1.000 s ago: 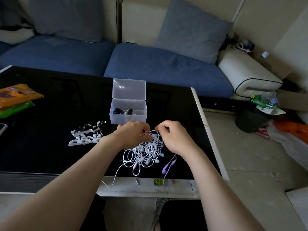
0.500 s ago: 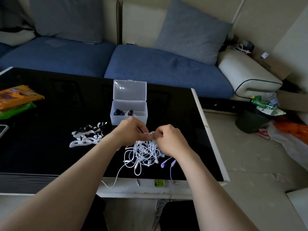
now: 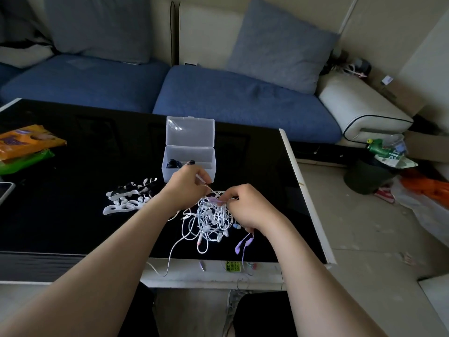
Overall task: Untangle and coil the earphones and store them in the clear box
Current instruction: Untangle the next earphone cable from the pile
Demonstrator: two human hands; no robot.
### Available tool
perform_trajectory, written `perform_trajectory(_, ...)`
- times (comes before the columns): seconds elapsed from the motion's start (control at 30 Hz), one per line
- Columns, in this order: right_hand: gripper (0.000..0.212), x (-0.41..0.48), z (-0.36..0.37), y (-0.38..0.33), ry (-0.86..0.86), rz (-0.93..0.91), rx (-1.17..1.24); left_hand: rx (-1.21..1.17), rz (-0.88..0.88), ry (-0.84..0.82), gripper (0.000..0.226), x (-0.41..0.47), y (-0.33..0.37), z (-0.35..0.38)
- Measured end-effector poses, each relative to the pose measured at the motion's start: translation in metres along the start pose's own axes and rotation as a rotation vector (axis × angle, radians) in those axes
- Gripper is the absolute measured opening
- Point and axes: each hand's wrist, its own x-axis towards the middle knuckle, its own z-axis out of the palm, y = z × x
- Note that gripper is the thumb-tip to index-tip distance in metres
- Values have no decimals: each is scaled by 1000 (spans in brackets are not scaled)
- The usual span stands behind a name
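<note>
While both hands work above the black table (image 3: 73, 215), a tangled mass of white earphones (image 3: 211, 220) hangs between them, its lower loops resting on the tabletop near the front edge. Left hand (image 3: 187, 188): fingers pinched closed on a white strand at the top of the tangle. Right hand (image 3: 245, 207): fingers curled shut on cords at the tangle's upper right. One white lead trails over the table's front edge; a purple pair of earbuds (image 3: 244, 245) dangles just under the right wrist. Clear box (image 3: 189, 164) stands just behind the left hand, lid upright and open, dark items inside. White and black cord winders (image 3: 131, 195) lie left of the hands. Orange and green packets (image 3: 26, 147) sit at far left.
</note>
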Motion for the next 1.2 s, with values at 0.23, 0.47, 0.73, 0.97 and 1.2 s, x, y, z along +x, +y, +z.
perform_trajectory(0.23,41,3,0,2,27,63,160,60,76,-264,11,-10,14,1)
perform_trajectory(0.47,39,4,0,1,58,95,186,20,84,-270,14,-11,10,-6)
perform_trajectory(0.73,31,7,1,5,100,55,111,38,137,-299,13,-14,13,-6)
perform_trajectory(0.97,29,8,3,6,119,-9,13,58,49,-265,8,-13,18,-4)
perform_trajectory(1.2,30,10,3,6,209,-27,-14,-18,21,-369,16,-14,18,-2)
